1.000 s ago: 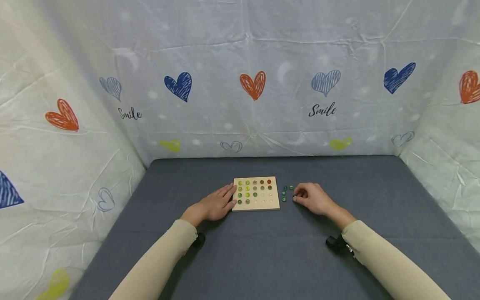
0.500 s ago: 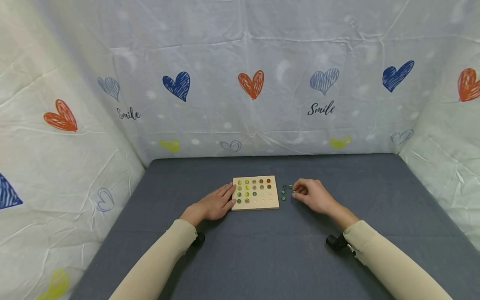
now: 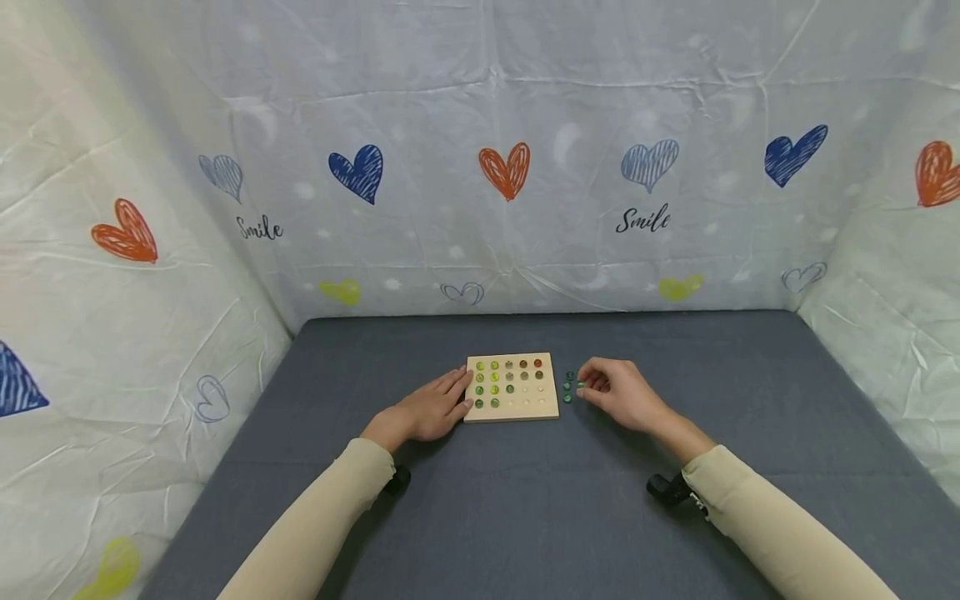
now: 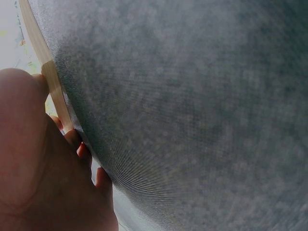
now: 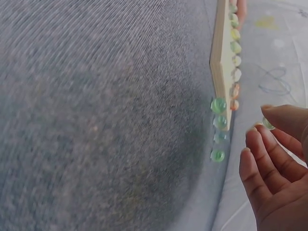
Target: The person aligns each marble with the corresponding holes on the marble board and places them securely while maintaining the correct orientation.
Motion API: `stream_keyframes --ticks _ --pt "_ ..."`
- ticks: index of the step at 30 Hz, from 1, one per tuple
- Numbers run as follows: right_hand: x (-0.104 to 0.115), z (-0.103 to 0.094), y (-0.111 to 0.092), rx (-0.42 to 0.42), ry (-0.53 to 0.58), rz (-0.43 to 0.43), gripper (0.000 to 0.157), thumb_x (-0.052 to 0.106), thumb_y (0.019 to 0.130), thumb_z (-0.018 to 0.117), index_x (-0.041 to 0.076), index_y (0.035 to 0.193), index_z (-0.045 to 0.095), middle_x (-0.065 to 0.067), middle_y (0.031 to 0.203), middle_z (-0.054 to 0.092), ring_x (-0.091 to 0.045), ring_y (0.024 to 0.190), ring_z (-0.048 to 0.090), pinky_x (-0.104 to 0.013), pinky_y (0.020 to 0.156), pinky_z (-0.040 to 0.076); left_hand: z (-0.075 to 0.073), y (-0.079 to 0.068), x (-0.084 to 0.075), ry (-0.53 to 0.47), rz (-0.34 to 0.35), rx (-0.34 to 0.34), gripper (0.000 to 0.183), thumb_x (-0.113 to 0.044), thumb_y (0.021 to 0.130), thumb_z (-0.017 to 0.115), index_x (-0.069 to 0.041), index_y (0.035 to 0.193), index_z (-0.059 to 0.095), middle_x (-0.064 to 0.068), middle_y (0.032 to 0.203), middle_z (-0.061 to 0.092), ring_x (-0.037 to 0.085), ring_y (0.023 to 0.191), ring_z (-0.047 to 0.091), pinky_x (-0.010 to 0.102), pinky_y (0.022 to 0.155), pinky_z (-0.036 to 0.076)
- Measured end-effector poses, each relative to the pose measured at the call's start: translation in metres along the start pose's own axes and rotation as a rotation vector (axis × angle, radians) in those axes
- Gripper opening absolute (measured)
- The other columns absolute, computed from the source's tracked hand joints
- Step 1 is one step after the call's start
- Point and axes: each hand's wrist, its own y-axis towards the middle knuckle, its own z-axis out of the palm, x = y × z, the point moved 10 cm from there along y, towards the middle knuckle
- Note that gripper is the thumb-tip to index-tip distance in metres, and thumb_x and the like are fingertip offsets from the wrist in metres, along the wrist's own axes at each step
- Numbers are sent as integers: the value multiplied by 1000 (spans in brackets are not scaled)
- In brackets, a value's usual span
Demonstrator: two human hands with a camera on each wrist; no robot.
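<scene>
A pale wooden board (image 3: 534, 407) lies on the table, with green, yellow, clear and reddish marbles set in rows of its hollows. Some hollows at its near right are bare. My left hand (image 3: 427, 412) rests against the board's left edge, fingers extended; the left wrist view shows the thumb on the board's wooden side (image 4: 57, 94). My right hand (image 3: 621, 392), just right of the board, pinches a greenish marble (image 5: 268, 123) between thumb and index finger, raised off the cloth. Several loose green marbles (image 5: 217, 155) sit on the cloth between board and right hand.
Dark grey cloth (image 3: 480, 517) covers the table. White curtains (image 3: 420, 108) printed with hearts hang along the back and both sides. A black wrist device (image 3: 667, 490) sits under the right sleeve, and another (image 3: 400, 481) under the left.
My right hand has moved slightly up and left with its pinched marble, toward the loose marbles. It now covers one of them in the head view. The left hand and board have stayed put.
</scene>
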Motion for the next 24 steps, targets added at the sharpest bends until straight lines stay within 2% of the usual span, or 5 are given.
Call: stream_keyframes --ticks 24 --pt "29 24 13 19 54 -72 11 6 94 74 1 104 72 -3 89 68 -12 78 63 -30 70 55 -1 -2 -2 3 -10 8 65 -45 113 26 -11 166 9 10 172 9 28 158 10 47 127 17"
